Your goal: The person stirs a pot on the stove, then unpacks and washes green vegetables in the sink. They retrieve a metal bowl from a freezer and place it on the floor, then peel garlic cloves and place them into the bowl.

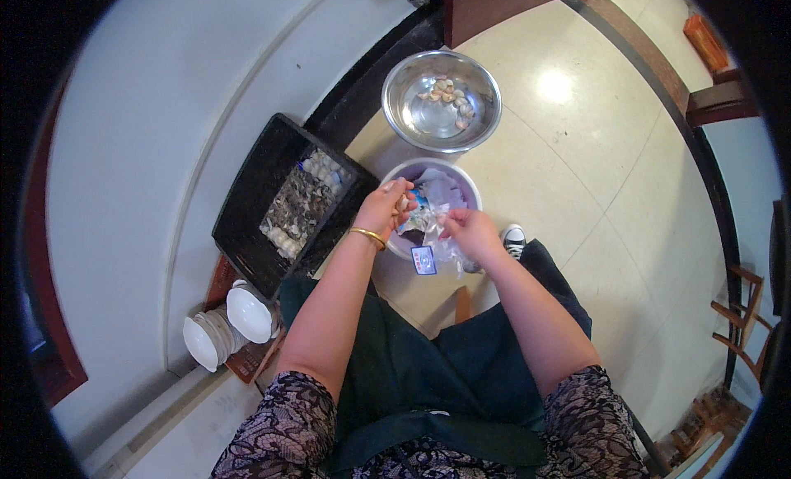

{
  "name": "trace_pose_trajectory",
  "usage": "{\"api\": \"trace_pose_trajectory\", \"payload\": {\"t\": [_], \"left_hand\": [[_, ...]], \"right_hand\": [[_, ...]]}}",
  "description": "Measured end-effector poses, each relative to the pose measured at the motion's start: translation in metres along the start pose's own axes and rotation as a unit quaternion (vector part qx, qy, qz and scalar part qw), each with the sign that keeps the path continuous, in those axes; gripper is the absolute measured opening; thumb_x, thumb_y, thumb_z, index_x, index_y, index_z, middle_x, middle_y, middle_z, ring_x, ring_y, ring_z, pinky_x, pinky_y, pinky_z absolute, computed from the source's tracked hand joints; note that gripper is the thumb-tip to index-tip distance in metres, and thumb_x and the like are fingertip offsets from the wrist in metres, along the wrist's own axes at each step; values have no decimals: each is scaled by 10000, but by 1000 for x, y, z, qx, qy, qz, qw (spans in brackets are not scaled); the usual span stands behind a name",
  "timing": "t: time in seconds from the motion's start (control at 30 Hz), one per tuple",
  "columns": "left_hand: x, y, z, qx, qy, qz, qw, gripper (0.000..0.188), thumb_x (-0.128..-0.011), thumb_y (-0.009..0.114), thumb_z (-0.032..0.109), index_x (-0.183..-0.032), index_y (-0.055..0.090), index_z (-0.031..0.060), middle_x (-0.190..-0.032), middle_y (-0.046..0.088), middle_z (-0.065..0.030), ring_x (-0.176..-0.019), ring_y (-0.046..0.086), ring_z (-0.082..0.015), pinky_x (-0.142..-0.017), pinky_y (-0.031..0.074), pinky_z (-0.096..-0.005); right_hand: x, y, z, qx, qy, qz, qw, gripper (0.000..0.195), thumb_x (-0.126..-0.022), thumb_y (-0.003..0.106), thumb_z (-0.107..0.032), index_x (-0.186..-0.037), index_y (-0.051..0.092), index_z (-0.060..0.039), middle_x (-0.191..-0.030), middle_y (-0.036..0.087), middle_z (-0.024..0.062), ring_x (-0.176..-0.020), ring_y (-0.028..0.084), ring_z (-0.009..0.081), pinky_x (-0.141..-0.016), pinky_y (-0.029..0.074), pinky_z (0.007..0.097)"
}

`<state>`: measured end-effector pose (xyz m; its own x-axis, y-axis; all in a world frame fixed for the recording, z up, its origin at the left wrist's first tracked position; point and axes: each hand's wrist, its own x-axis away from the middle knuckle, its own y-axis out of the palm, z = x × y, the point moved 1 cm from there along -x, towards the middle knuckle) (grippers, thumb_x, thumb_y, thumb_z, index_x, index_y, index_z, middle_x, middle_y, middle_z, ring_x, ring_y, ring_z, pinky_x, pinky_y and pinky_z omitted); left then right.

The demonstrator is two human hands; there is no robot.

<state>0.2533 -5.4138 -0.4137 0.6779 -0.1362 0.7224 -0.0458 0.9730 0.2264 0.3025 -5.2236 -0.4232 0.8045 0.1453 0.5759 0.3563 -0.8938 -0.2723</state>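
Observation:
My left hand (382, 208), with a gold bangle at the wrist, is curled around garlic cloves (402, 204) over the left side of a round waste bin (473, 185). Over the bin's right side is my right hand (473, 231), thumb and fingertips brought together. Clear plastic wrapping (450, 249) lies right by those fingertips; whether they pinch it or a bit of garlic skin cannot be made out. A blue-edged printed label (424, 260) hangs at the near rim. Beyond the bin, a steel basin (395, 123) contains several loose garlic cloves (446, 94).
A black plastic crate (238, 222) at left contains garlic bulbs (324, 170) and dry skins (296, 201). Stacked white dishes (250, 312) stand behind it by the white wall (142, 139). My shoe (513, 239) is right of the bin. Wooden furniture (741, 312) stands far right.

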Motion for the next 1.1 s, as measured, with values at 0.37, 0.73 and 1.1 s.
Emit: {"api": "trace_pose_trajectory", "payload": {"t": [0.37, 0.73, 1.1], "left_hand": [[-54, 50, 89, 286, 33, -31, 957, 695, -919, 478, 428, -1325, 301, -109, -1310, 407, -271, -1186, 455, -369, -991, 365, -471], [53, 51, -7, -432, 170, -174, 868, 736, -765, 736, 364, -1322, 436, -12, -1235, 542, -139, -1128, 516, -229, -978, 398, -341], [37, 36, -43, -47, -78, -35, 995, 373, -854, 604, 362, -1119, 577, 102, -991, 611, -35, -863, 585, -132, -636, 494, -292]], "right_hand": [[-6, 11, 10, -91, 9, 56, 994, 445, -828, 663, -321, -1090, 603, 33, -833, 692, 162, -780, 682, 229, -716, 514, 323], [-6, -10, 3, -427, 144, 61, 891, 434, -916, 536, -429, -1011, 596, -10, -911, 608, 104, -813, 583, 194, -724, 492, 321], [3, 13, -9, -376, -8, -5, 926, 514, -887, 581, -415, -1208, 483, -25, -1116, 568, 124, -1017, 557, 209, -863, 456, 329]]}}
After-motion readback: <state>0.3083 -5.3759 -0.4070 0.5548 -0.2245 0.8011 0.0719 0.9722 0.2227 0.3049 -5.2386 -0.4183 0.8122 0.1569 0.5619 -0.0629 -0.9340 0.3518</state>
